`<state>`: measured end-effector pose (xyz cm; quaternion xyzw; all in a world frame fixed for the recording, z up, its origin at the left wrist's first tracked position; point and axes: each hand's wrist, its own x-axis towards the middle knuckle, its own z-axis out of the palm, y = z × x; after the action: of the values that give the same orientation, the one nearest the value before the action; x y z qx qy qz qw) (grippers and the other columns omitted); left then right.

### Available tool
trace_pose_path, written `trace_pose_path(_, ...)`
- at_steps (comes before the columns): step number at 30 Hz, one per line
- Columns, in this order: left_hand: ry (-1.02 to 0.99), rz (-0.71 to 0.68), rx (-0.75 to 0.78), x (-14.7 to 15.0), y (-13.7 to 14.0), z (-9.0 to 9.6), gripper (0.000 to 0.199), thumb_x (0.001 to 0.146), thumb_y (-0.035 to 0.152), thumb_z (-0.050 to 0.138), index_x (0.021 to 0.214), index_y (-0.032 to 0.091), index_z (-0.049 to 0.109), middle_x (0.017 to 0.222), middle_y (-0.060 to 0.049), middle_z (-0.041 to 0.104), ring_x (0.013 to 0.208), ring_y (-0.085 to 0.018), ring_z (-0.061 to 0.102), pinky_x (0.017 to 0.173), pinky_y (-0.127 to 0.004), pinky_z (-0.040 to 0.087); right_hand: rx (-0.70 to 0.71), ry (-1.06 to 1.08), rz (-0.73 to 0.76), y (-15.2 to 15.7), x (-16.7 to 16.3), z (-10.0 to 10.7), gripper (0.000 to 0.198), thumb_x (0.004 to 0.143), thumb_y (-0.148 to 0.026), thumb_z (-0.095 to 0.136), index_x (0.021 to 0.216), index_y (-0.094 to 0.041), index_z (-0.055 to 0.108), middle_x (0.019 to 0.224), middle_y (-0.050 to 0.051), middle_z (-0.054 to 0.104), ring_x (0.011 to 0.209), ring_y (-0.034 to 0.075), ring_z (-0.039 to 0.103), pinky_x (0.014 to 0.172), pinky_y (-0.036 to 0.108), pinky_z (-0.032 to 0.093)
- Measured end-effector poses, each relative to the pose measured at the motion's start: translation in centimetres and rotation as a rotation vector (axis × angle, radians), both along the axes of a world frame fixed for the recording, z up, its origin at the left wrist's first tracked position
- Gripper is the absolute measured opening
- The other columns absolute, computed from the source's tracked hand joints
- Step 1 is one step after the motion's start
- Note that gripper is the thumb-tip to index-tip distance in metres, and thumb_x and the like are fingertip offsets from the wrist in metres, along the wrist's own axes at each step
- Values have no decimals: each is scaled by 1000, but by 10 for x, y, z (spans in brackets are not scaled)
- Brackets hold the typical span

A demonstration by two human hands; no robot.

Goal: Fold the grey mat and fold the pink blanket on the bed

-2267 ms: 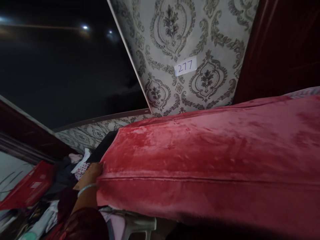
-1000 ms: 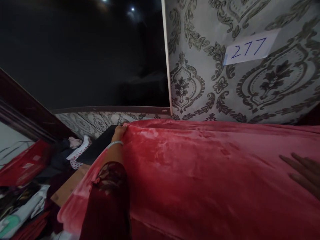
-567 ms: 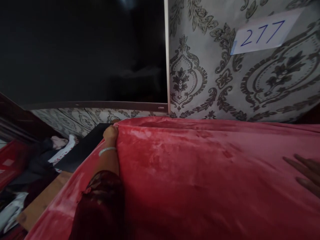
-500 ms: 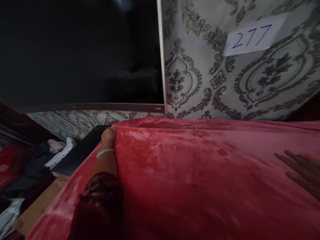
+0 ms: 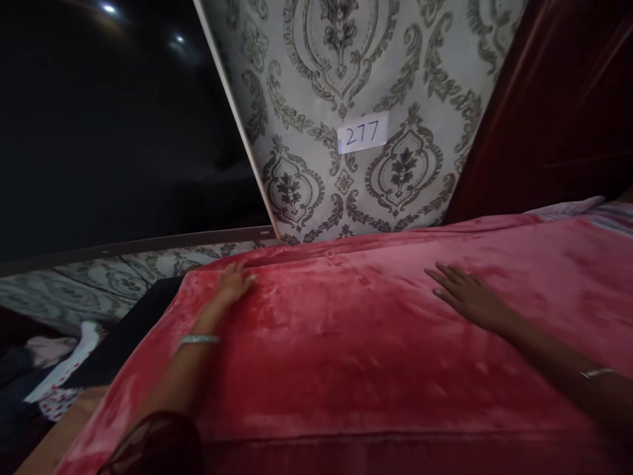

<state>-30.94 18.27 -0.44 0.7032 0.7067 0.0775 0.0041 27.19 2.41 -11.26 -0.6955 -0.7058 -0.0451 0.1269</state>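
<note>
A red plush blanket (image 5: 336, 343) is spread over a long flat surface whose support is hidden beneath it. My left hand (image 5: 235, 284) rests on the cloth near its far left corner, fingers apart and slightly blurred. Farther right, my right hand (image 5: 465, 293) lies flat on the blanket with its fingers stretched out. Neither hand holds anything. The fabric looks mostly smooth, with a fold along the wall side and faint brush marks in the pile.
A large dark television screen (image 5: 119, 132) stands at the left back. Patterned wallpaper (image 5: 306, 86) bears a paper marked 277 (image 5: 363, 133). Dark red wooden panel (image 5: 554, 112) rises at right. A black box-like thing (image 5: 133, 330) and piled clothes (image 5: 49, 349) lie at left.
My left hand has let go of the blanket's far left corner and now lies open on top. My right hand has come further into view. The view has shifted right.
</note>
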Motion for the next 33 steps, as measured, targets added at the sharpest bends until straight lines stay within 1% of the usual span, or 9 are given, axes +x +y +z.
trace_pose_path(3,-17,-263,-104,65,-22,-9,74,96,55,46,155,11,38,166,-19,31,155,-32,23,123,-45,23,-39,-35,-10,1,-3,4,66,100,-56,22,156,-30,42,164,8,34,149,32,34,115,59,35)
trace_pose_path(7,-7,-405,-173,118,-55,-28,77,95,65,42,158,21,35,168,-16,25,157,-32,18,124,-52,18,-81,-61,-14,5,-7,16,65,101,-57,22,157,-29,41,164,9,33,149,33,34,115,61,33)
trace_pose_path(10,61,-393,-141,133,-75,-41,72,98,61,40,160,25,33,169,-14,22,157,-33,16,123,-57,16,-137,-43,18,5,-6,31,65,102,-56,22,157,-28,42,163,11,35,148,33,35,113,63,35)
trace_pose_path(13,122,-382,-72,140,-86,-46,67,101,54,36,161,26,31,170,-13,21,157,-32,15,124,-57,16,-165,-5,18,-4,3,45,67,102,-57,17,158,-27,39,164,12,33,149,33,32,113,63,35)
trace_pose_path(18,196,-361,-125,148,-85,-40,66,103,49,32,162,22,26,171,-13,17,158,-31,14,124,-57,17,-148,21,-74,-48,41,56,70,102,-60,16,159,-26,38,166,11,28,151,37,26,113,66,30)
trace_pose_path(24,260,-358,-110,151,-82,-34,65,102,46,34,162,22,28,170,-14,21,156,-33,19,122,-57,23,-107,21,-244,-107,99,40,70,103,-60,19,158,-22,39,165,16,28,150,42,24,112,70,25)
trace_pose_path(27,206,-389,-113,157,-81,-24,61,103,46,30,158,19,37,165,-13,35,153,-29,30,122,-50,28,-84,31,-270,-118,107,29,67,102,-59,24,158,-26,39,165,12,29,151,39,24,113,69,27)
trace_pose_path(30,80,-480,-52,186,-83,-16,59,105,42,20,149,16,50,155,-11,51,146,-23,42,121,-41,32,-37,21,-278,-116,104,25,64,103,-56,23,158,-26,39,166,11,29,152,36,24,115,67,27)
trace_pose_path(33,-4,-677,50,243,-92,-16,57,104,45,28,150,19,50,156,-10,50,149,-25,38,122,-45,32,-24,10,-304,-112,98,26,63,104,-56,25,157,-27,41,165,11,30,152,35,24,117,66,25)
